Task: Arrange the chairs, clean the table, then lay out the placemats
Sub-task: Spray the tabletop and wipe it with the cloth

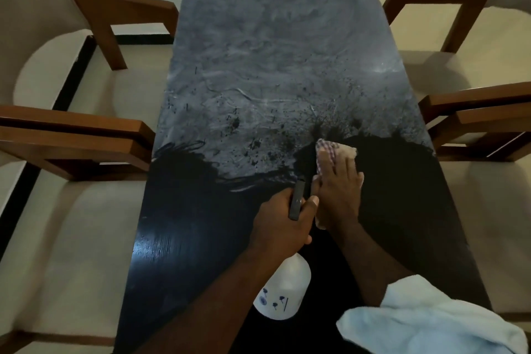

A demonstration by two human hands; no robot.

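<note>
The dark table [201,238] fills the frame's centre, its far half filmed grey, its near half wiped black. Right of centre, the right hand [339,190] presses flat, fingers spread, on a checked cloth [327,149]. Just beside it the left hand [284,218] is clamped on a white spray bottle [284,290] (nozzle dark). Wooden chairs [71,141] flank both edges; a pale blue towel [431,322] lies lower right.

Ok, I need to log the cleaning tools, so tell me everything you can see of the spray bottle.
The spray bottle has a white, plastic-looking body with small dark blue markings and a dark trigger head. The left hand grips its neck and holds it tilted above the near part of the dark table, nozzle pointing away, beside the right hand. Its fill level cannot be seen.
</note>
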